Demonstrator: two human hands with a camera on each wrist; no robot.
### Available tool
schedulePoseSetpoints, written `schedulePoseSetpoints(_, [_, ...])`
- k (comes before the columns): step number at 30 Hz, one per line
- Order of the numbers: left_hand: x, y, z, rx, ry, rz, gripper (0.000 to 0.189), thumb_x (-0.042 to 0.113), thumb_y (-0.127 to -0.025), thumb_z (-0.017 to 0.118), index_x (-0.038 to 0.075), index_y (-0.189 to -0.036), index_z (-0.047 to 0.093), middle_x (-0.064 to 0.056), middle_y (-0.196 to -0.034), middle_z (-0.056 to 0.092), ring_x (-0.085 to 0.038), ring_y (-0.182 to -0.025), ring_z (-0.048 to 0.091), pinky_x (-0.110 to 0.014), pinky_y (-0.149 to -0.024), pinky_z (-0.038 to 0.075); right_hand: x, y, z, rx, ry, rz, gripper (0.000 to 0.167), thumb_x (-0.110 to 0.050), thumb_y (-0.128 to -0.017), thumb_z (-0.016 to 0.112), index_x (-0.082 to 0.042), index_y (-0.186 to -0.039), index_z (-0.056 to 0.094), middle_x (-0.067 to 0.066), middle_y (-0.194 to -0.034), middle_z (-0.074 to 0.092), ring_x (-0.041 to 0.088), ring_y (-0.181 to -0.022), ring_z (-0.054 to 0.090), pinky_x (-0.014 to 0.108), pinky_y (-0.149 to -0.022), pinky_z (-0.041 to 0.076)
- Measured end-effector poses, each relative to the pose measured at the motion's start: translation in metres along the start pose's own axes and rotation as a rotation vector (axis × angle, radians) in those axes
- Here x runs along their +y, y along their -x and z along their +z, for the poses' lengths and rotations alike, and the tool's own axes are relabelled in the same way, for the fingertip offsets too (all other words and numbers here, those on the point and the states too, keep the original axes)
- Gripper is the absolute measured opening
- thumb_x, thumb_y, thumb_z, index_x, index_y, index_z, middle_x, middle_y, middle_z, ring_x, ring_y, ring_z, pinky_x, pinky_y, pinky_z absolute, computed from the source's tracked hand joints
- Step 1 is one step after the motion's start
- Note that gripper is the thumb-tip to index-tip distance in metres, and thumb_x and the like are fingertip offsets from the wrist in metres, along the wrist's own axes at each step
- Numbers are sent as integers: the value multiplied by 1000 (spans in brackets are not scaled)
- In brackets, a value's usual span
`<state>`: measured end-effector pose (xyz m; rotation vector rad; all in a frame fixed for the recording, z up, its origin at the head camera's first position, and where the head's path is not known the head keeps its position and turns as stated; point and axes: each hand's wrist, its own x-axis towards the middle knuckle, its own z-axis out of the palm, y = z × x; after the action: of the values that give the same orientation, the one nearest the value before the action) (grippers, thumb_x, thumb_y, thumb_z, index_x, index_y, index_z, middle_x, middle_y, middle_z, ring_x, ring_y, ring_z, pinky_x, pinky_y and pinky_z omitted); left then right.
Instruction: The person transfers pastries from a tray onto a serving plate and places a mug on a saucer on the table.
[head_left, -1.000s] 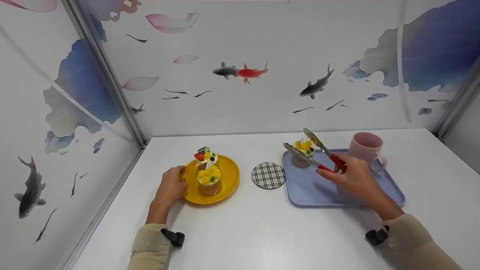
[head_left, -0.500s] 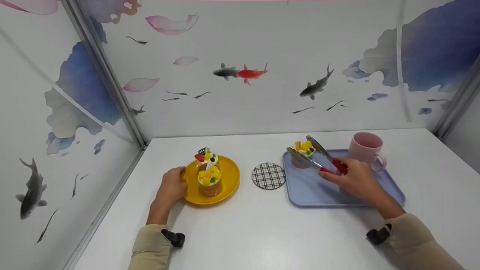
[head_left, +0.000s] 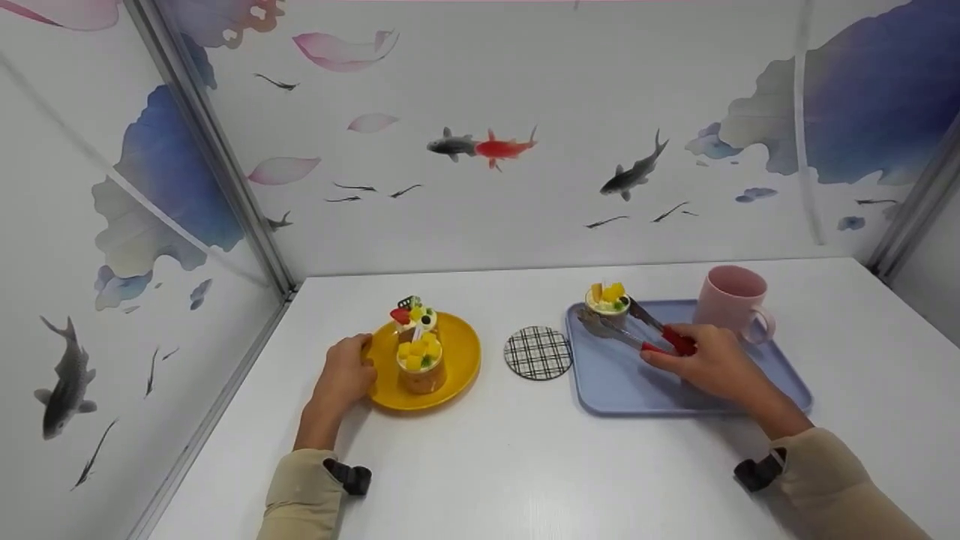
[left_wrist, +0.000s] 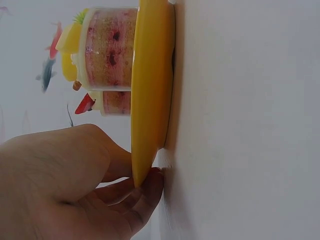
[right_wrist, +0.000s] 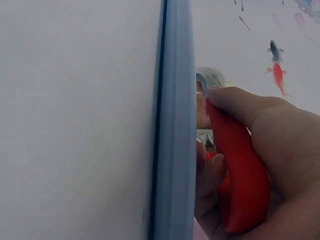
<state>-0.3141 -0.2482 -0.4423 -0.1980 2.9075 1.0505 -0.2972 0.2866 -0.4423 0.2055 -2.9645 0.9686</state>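
My left hand (head_left: pixel 345 371) pinches the left rim of a yellow plate (head_left: pixel 463 352), thumb above and fingers under the edge in the left wrist view. On that plate stand two small dessert cups, one topped with yellow fruit cubes (head_left: pixel 420 367) and, behind it, one with a strawberry (head_left: pixel 414 318). My right hand (head_left: pixel 712 364) grips the red handles of metal tongs (head_left: pixel 679 341). The tongs' metal ends lie on either side of a third fruit-topped dessert cup (head_left: pixel 606 301), low at its sides, at the back left of a blue tray (head_left: pixel 637 390).
A pink mug (head_left: pixel 727 300) stands at the tray's back right, close behind my right hand. Between plate and tray lies a round checked coaster (head_left: pixel 538 352), touching or nearly touching the tray's left edge. A printed wall (head_left: pixel 510 225) bounds the white table behind.
The tongs have come down from above the third cup, and their ends now straddle it lower. My left hand and the plate have stayed where they were.
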Motion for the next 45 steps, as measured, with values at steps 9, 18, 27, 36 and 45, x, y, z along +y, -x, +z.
schedulePoseSetpoints(9, [-1, -2, 2, 4, -1, 11, 63, -7, -101, 58, -6, -161, 42, -28, -165, 47, -40, -148, 50, -54, -130, 38, 7, 1, -1, -18, -14, 3, 69, -53, -92, 83, -1, -137, 70, 7, -88, 70, 23, -80, 63, 24, -60, 53])
schedulePoseSetpoints(18, [1, -3, 5, 9, -2, 42, 61, -7, -100, 58, -7, -159, 45, -28, -162, 50, -39, -146, 53, -54, -129, 40, 7, 1, -2, -31, -20, 23, 72, -54, -92, 82, 0, -138, 69, 5, -79, 66, 22, -75, 62, 24, -57, 48])
schedulePoseSetpoints(27, [-2, -2, 0, 13, -15, 46, 60, -6, -101, 58, -7, -159, 45, -29, -162, 49, -41, -148, 51, -55, -130, 39, 3, -4, 1, -23, -28, 17, 70, -53, -93, 82, -2, -139, 69, 5, -77, 65, 22, -73, 62, 23, -56, 48])
schedulePoseSetpoints(36, [-2, 0, 1, 18, 2, 36, 59, -5, -103, 57, -6, -160, 44, -27, -163, 49, -39, -148, 51, -54, -130, 38, 4, -4, 2, -17, -13, 1, 73, -56, -93, 81, -2, -140, 69, 5, -79, 66, 22, -75, 61, 24, -56, 49])
schedulePoseSetpoints(45, [-2, -2, 1, 32, -28, 42, 59, -5, -101, 58, -7, -159, 46, -28, -161, 51, -39, -144, 54, -54, -128, 41, 2, -5, 3, -18, 10, 4, 73, -57, -94, 79, 0, -138, 69, 4, -78, 66, 21, -73, 61, 24, -56, 48])
